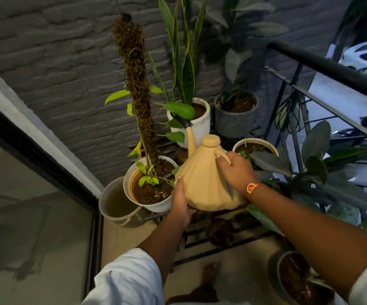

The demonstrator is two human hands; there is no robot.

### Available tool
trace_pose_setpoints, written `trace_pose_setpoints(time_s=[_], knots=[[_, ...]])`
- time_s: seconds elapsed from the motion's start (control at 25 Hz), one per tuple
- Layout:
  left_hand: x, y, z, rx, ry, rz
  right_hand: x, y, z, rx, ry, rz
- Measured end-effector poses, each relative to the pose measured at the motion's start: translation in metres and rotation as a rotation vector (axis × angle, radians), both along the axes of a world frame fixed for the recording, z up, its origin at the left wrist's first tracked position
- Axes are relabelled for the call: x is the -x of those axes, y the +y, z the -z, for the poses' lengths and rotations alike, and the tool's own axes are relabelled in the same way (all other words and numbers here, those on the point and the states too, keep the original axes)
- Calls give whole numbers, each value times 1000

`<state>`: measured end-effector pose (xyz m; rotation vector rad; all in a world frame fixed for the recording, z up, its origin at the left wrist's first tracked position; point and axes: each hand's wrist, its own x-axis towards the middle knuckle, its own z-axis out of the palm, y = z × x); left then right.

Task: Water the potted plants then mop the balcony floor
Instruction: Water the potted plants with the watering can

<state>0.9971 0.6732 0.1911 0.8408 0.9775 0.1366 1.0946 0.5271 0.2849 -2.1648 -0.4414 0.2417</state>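
A beige ribbed watering can point(202, 179) with a black spout tip is held above the plant stand, its spout pointing toward the white pot with the snake plant point(196, 126). My right hand point(236, 170) grips its handle. My left hand point(180, 203) supports its base from the lower left. Just left of the can stands a white pot with a moss pole and a climbing vine point(149, 194). Behind are a grey textured pot point(235, 119) and a cream pot point(255, 144) to the right.
A bucket of murky water point(116, 203) sits on the floor by the wall. A black slatted stand point(222, 241) holds the pots. A black railing point(328, 67) runs on the right; a glass door point(35, 216) is on the left. A dark pot point(297, 278) stands near right.
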Motion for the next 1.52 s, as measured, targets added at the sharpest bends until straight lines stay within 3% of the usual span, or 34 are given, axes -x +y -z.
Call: trace_pose_setpoints(time_s=[0.24,0.68,0.96,1.52], knots=[[-89,12,-15,85,-20,86,-94,15,-25,104,8,88],[-187,44,3,364,-28,166,-216,88,-67,420,-6,34],[-192,47,-51,419,-12,132,-240,110,-90,583,-82,-12],[-193,41,-79,445,-13,119,-237,121,-122,556,-99,13]])
